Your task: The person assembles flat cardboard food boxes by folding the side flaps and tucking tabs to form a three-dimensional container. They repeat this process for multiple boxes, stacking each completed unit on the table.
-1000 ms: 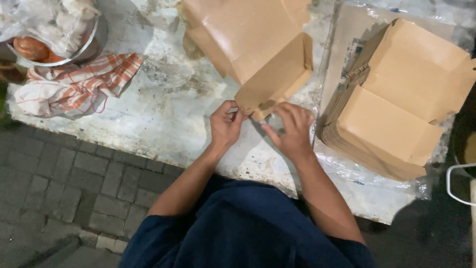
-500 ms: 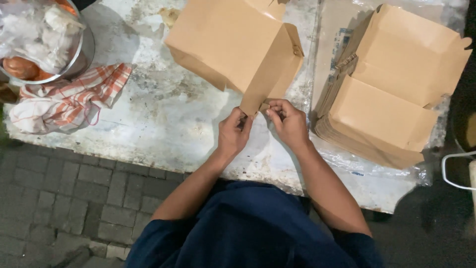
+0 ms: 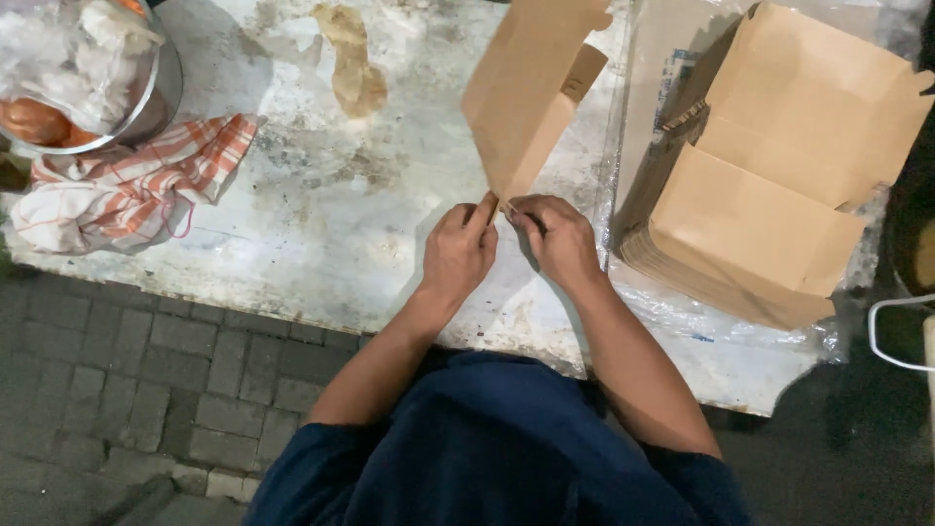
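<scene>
Here your left hand [image 3: 460,248] and right hand [image 3: 557,239] meet near the table's [image 3: 321,244] near edge, fingers of both pinched together on the lowest corner of the brown cardboard box [image 3: 526,93]. The box is tilted up on that corner, its body rising away from you toward the table's far edge, one flap open at the top.

Just right of your right hand lies a stack of flat brown boxes [image 3: 769,224] on clear plastic sheeting [image 3: 682,312]; the stack's near left corner sits close to your knuckles, so room on that side is tight. To the left the worn, stained tabletop lies open as far as the striped cloth [image 3: 136,185] by the left edge, with a metal bowl of wrapped food [image 3: 83,73] touching it at the far corner. Below the near edge you see brick paving [image 3: 127,380].
</scene>
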